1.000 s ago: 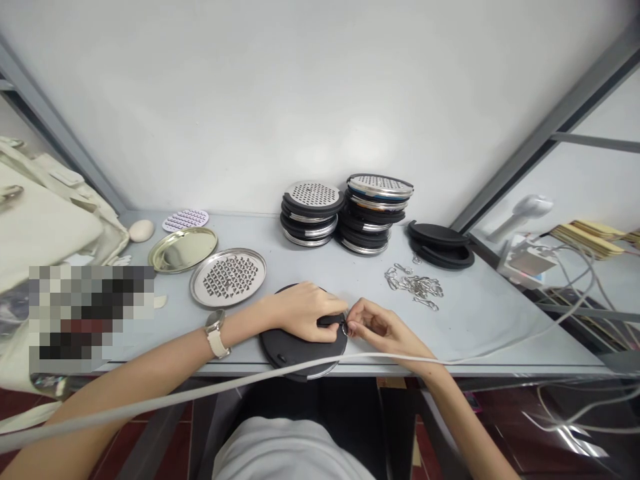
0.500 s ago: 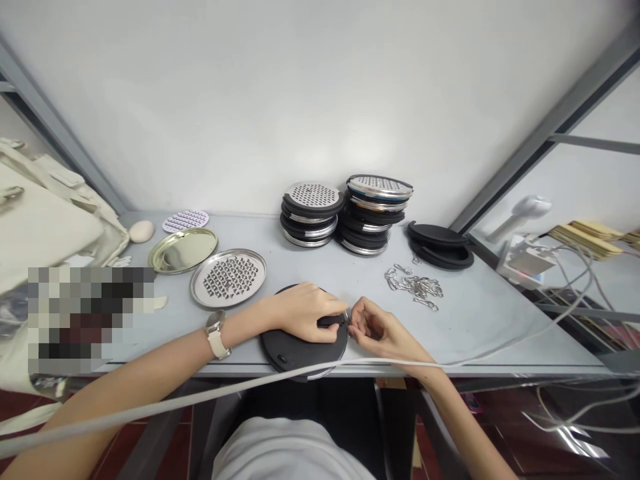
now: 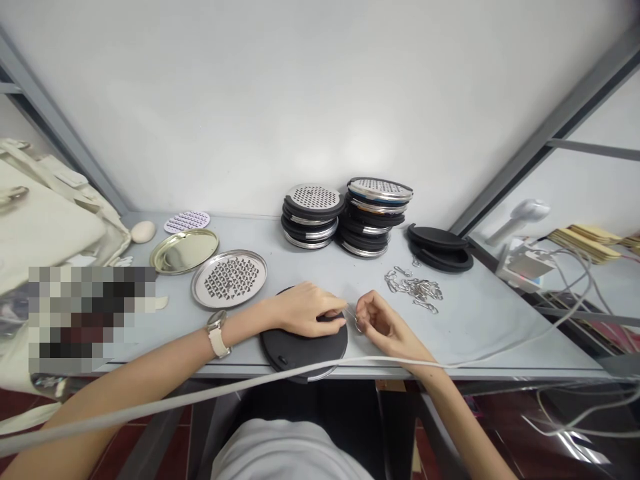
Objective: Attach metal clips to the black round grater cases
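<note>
A black round grater case (image 3: 305,353) with a metal edge lies at the table's front edge. Across its top rests my left hand (image 3: 307,310), holding it down, with the forefinger and thumb by its right edge. Just right of the case, my right hand (image 3: 377,323) pinches a small metal wire clip (image 3: 358,323). Part of this clip reaches toward my left fingertips; whether they touch it I cannot tell. Beyond my right hand lies a pile of similar metal clips (image 3: 420,288). A round metal grater plate (image 3: 233,279) lies beyond my left forearm.
Two stacks of round graters (image 3: 313,217) stand against the wall. Black round cases (image 3: 440,247) sit at the back right. A gold-coloured round tray (image 3: 185,251) and purple-white perforated disc (image 3: 187,221) lie left, near a cream bag (image 3: 45,220). A white cable (image 3: 250,383) crosses in front of me.
My right hand has drawn slightly right, away from the case edge, with the wire clip now showing. My left forefinger and thumb have loosened at the case's edge.
</note>
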Tool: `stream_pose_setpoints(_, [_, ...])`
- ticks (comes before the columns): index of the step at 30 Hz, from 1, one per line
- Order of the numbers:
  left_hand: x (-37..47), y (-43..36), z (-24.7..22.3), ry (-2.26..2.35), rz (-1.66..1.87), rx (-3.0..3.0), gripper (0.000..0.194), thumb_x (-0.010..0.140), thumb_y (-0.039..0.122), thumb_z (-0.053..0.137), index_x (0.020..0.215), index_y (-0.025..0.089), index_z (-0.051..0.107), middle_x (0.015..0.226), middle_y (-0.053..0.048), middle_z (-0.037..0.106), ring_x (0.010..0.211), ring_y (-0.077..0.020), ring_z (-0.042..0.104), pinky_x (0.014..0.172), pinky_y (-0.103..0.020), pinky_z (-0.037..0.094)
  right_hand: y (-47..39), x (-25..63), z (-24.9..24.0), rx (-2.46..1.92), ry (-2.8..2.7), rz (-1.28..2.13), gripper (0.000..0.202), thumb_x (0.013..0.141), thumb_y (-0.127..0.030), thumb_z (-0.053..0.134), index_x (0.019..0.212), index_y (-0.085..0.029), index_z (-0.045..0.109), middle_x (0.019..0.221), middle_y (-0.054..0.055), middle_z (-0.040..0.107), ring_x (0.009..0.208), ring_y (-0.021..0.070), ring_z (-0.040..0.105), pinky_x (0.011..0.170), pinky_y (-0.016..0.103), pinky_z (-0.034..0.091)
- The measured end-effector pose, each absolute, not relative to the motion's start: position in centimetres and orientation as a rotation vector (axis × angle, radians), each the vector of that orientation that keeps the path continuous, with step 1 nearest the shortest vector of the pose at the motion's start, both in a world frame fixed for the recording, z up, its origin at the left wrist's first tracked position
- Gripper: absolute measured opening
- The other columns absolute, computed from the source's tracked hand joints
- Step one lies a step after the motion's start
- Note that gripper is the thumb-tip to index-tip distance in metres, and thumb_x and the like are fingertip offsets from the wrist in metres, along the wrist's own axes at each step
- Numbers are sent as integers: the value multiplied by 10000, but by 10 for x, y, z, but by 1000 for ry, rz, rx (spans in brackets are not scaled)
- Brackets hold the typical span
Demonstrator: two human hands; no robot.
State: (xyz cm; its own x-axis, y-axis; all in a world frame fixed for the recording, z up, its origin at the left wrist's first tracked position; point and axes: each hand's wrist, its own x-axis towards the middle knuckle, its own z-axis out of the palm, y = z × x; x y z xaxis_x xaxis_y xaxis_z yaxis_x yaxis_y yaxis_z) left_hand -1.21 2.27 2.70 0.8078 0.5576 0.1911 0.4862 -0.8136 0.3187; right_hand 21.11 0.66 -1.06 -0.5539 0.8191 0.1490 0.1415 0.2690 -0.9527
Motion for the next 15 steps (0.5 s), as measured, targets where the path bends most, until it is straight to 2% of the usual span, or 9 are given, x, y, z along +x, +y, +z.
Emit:
stream_pose_setpoints(4, [-12,26,27,848,523,2555,133,933,292,463,862,186,499,686,38,526,562,-102,441,568,-224,329,6,211,-9,-850,-1850,1372,111,930,-301,515,976,-231,442,823,-7,445,737,144,451,684,266,396])
stream_pose_setpoints(7, [-12,28,25,830,582,2510,132,936,291,476,939,172,533,783,16,548,632,-104,464,621,-219,355,5,211,-8,-852,-1864,1371,121,933,-323,515,973,-229,451,820,-7,444,732,144,454,681,266,402])
stream_pose_setpoints(10, [-11,29,25,754,581,2490,165,944,269,467,911,160,586,827,-2,551,670,-103,472,657,-219,365,4,211,-7,-865,-1902,1359,127,941,-338,505,982,-225,462,842,4,463,745,145,470,698,269,415])
stream_pose_setpoints(15, [-10,29,26,746,590,2378,171,923,265,504,876,154,625,763,16,527,638,-92,449,620,-211,355,4,211,-8,-878,-1982,1356,147,945,-346,504,1026,-224,487,863,17,512,750,146,501,702,273,428])
